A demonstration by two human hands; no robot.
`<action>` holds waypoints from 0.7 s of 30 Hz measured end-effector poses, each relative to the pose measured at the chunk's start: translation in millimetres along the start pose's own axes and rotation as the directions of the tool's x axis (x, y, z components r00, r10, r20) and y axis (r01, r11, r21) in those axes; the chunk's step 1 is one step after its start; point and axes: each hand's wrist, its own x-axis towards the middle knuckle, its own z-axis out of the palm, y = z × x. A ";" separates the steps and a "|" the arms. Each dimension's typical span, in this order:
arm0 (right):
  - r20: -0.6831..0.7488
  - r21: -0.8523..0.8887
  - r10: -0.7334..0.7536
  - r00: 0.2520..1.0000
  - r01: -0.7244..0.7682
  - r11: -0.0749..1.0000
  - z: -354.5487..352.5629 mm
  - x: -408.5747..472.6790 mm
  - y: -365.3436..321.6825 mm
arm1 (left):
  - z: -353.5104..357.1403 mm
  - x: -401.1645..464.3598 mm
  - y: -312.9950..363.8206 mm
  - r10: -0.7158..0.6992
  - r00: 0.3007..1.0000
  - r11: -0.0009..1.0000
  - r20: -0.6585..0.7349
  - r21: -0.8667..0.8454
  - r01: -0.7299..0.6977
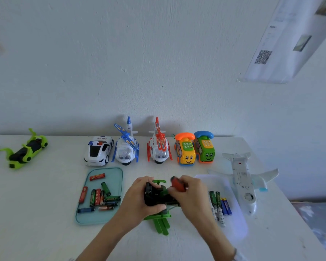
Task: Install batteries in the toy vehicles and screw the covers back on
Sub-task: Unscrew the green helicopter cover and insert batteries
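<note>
A green and black toy vehicle (157, 194) lies upside down on the table near the front, its green blades (161, 225) pointing toward me. My left hand (139, 196) grips its black underside from the left. My right hand (188, 194) holds a screwdriver with an orange handle (178, 183), tilted down onto the toy; the tip is hidden. A teal tray (119, 172) to the left holds several loose batteries (100, 197). More batteries (219, 205) lie on a pale tray (233, 228) to the right.
Along the wall stand a police car (99, 150), a blue helicopter (126, 147), a red helicopter (159, 147) and two phone-shaped cars (195, 149). A white plane (244, 179) lies upside down at right. Another green and black toy (27, 148) sits far left.
</note>
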 end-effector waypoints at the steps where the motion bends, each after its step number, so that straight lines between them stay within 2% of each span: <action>1: -0.045 0.101 0.035 0.998 -0.030 0.994 -9.4 4.9 2.1 | -0.4 -0.8 0.4 -0.002 1.000 1.000 0.002 -0.006 0.002; 3: -0.106 0.217 0.121 0.987 -0.096 0.971 -31.0 16.0 13.5 | -0.9 -1.8 0.6 0.002 1.000 1.000 0.000 -0.010 -0.002; 4: -0.109 0.214 0.156 0.982 -0.130 0.968 -41.1 21.5 22.4 | -0.8 -2.0 0.5 0.006 1.000 1.000 -0.002 -0.011 -0.006; 9: -0.123 0.011 0.346 0.930 -0.347 0.938 -62.5 32.6 69.5 | 0.9 -2.8 -1.4 0.049 0.998 0.998 -0.024 0.039 -0.049; 11: -0.134 -0.031 0.377 0.917 -0.384 0.923 -62.8 31.6 80.1 | 1.4 -4.1 -2.2 0.068 0.997 0.997 -0.026 0.023 -0.068; 16: -0.190 -0.132 0.300 0.935 -0.327 0.936 -51.3 29.8 70.2 | -9.9 -7.5 -3.3 0.069 0.996 0.997 -0.065 -0.030 -0.071; 19: -0.201 -0.032 0.205 0.958 -0.216 0.976 -32.9 28.1 46.8 | -36.2 -9.4 4.2 0.068 0.992 0.995 -0.108 -0.068 -0.075; 21: -0.150 -0.006 0.169 0.974 -0.172 0.985 -12.4 26.6 32.3 | -61.3 -10.5 12.4 0.064 0.986 0.993 -0.153 -0.092 -0.079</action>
